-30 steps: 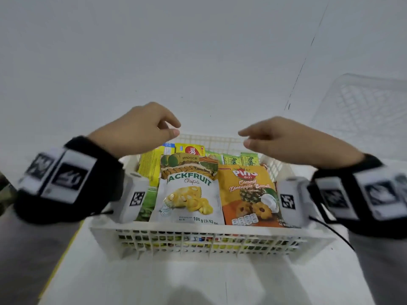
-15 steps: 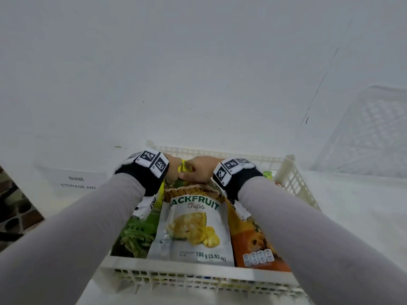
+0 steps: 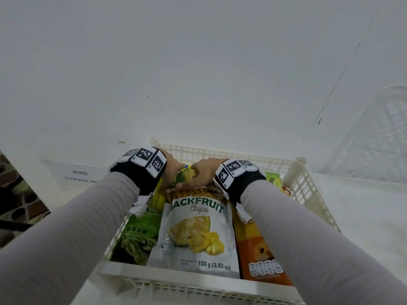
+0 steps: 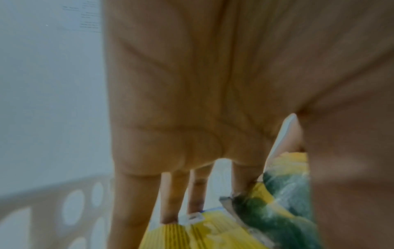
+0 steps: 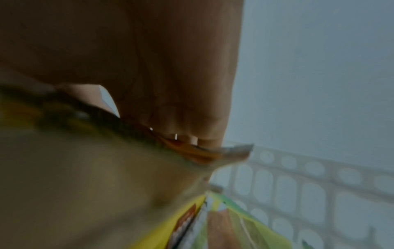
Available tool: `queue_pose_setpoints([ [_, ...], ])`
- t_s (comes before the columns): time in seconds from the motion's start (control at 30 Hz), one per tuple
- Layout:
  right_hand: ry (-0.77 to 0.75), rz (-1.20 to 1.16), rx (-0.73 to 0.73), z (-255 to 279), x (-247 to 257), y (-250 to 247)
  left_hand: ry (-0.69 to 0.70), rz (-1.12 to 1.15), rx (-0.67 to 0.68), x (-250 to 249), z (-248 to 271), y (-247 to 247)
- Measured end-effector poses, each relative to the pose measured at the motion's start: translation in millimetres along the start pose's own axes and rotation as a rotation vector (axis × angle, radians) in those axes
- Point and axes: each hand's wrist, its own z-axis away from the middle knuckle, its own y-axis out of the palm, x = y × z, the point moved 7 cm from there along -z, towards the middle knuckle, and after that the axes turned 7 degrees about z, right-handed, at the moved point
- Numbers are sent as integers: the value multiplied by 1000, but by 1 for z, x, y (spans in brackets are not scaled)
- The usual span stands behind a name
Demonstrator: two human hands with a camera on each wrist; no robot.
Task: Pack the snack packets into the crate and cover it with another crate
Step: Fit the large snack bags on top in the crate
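My left hand and right hand, frame centre: fingers curled, gripping one yellow-green packet. Below it: jackfruit chips packet in the crate.

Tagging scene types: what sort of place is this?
Probably a storeroom or packing corner: a white paper wall sign reading "STORAGE AR…", a cream perforated plastic crate full of snack packets, and a second white lattice plastic crate on the white surface.

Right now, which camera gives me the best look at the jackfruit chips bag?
The head view: the jackfruit chips bag lies face up in the crate, label readable. The left wrist view shows only a blurred yellow-green packet edge, the right wrist view only a blur; neither can be told as this bag.
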Motion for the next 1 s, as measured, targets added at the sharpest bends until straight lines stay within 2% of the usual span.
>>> queue_pose_setpoints([
  [0.1,-12,-84,94,8,-1,1,29,0,53,-5,1,1],
  [0.2,-10,-219,15,16,-10,-8,81,122,48,-5,11,-4],
  [0.33,-48,-521,-114,29,-32,-17,232,475,-174,3,21,-27],
  [0.4,-62,-588,-137,33,-39,-16,327,653,-226,-2,21,-30],
  [0.57,-25,-598,-138,30,-40,-11,439,803,-213,-14,14,-28],
  [0.77,57,-484,-109,24,-38,-10,446,896,-151,-10,11,-19],
  [1.0,92,-618,-63,32,-54,-10,478,1106,-75,-9,12,-13],
])
